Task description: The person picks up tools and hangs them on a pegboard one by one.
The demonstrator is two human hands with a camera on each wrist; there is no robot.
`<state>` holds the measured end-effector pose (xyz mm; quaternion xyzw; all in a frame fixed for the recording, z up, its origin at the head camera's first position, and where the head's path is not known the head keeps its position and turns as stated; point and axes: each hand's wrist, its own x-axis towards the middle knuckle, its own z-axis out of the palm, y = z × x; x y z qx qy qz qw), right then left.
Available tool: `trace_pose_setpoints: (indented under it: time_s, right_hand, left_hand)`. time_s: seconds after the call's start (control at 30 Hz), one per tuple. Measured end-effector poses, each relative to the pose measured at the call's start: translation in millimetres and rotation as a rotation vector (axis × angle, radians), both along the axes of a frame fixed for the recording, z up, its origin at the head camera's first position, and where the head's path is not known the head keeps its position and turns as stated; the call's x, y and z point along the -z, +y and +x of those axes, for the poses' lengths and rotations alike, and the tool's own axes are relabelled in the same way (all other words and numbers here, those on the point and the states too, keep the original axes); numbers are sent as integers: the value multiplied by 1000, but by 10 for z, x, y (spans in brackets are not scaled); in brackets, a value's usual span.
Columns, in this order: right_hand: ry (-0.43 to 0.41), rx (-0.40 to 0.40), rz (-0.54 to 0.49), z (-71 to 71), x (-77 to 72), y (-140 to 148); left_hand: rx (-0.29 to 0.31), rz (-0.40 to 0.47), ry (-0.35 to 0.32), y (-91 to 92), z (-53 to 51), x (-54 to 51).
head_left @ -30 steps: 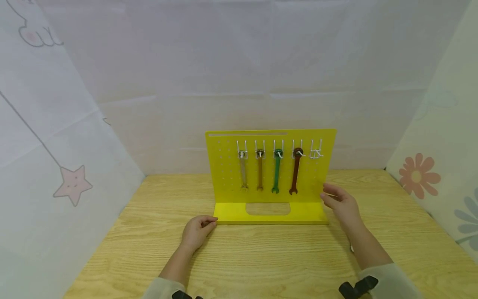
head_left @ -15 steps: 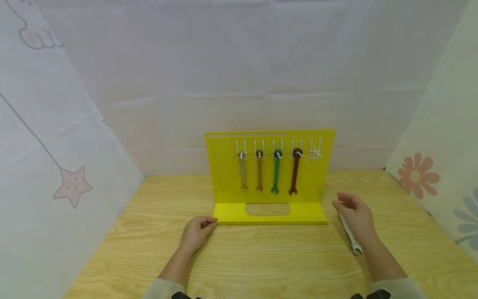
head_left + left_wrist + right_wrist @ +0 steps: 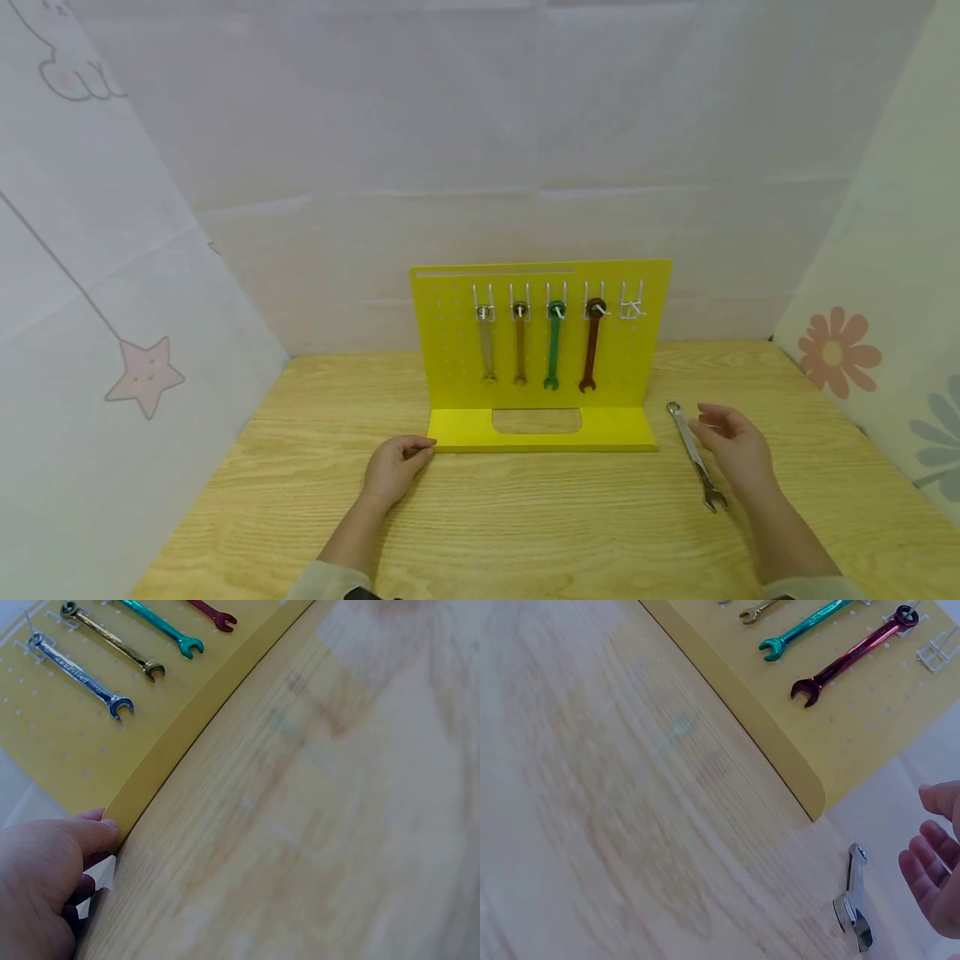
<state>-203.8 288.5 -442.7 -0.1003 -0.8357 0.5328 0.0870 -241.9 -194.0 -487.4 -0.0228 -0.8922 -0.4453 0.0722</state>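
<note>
A yellow pegboard stand (image 3: 450,425) stands upright on the table. From its white hooks hang a silver wrench (image 3: 487,346), a gold wrench (image 3: 521,346), a green wrench (image 3: 554,346) and a dark red wrench (image 3: 592,346). My left hand (image 3: 392,468) pinches the base's left front corner between thumb and fingers, as the left wrist view shows up close. Right of the stand a larger silver wrench (image 3: 692,450) lies on the table, open end toward me. Just beside it hovers my right hand (image 3: 738,450), fingers loosely bent and holding nothing.
The rightmost hook (image 3: 632,304) on the board carries no wrench. A wood-grain table (image 3: 525,525) extends around the stand. White cloth walls (image 3: 480,167) with printed figures rise behind and at both sides.
My right hand has moved from the stand's right edge rightward and toward me, uncovering the loose silver wrench on the table. The left hand stays at the corner.
</note>
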Motion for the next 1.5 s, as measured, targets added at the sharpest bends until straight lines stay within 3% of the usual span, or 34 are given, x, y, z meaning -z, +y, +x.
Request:
trace_pose_setpoints:
  time_s: [0.3,0.43,0.53,0.83,0.93,1.37,1.5]
  right_hand:
    - [-149,-20,65,5,80,109]
    - [-185,-23,24,-5,104,133]
    - [-199,-35,-5,-9,114,141]
    - [-202,-69,102,-46,136,122]
    - [-214,-63,93,-63,151,100]
    - [-265,-33,235,-124,150,28]
    - [-265,-13,216,-113,148,-2]
  left_hand:
    - [7,4,-13,0,-2,2]
    - [3,15,-30,-1,-10,-2]
    - [6,18,-32,-1,-16,-1]
    - [3,13,-19,-8,-18,4]
    - [7,9,-13,-8,-12,8]
    - [6,4,-5,-1,-13,13]
    - [4,10,-9,-3,-1,7]
